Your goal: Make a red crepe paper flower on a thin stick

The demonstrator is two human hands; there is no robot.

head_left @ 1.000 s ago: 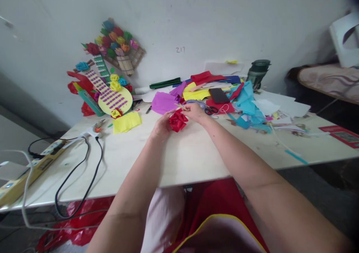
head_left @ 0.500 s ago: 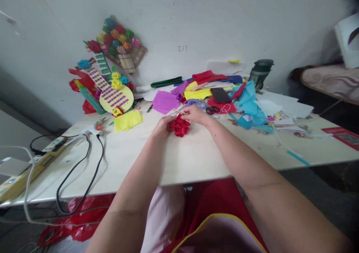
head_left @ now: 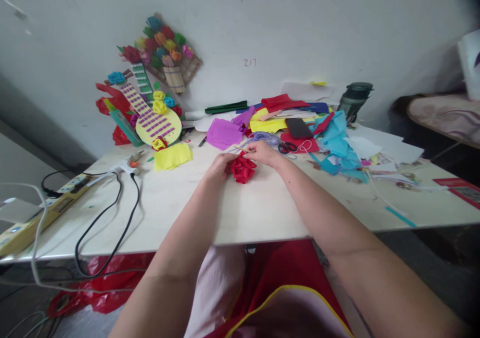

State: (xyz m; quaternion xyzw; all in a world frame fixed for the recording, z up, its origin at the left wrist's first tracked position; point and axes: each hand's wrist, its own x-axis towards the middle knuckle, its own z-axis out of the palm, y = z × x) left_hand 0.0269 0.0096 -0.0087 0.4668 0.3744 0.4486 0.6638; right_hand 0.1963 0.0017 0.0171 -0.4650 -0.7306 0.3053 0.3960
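Over the middle of the white table, a red crepe-paper flower is pinched on its left side by my left hand. My right hand is closed at the flower's upper edge, with a thin wooden stick between the fingertips that points to the left. Whether the stick touches the flower I cannot make out. Just beyond my hands lie a purple paper sheet, a coil of pale purple cord and dark-handled scissors.
A guitar-shaped craft with paper flowers leans at the back left, near yellow paper. A glue gun and a power strip with loose cables lie left. A phone, blue paper and a dark bottle stand or lie right.
The view has shifted slightly, so the table items appear a little further right. Both hands keep their hold on the flower and stick, with hardly any movement.
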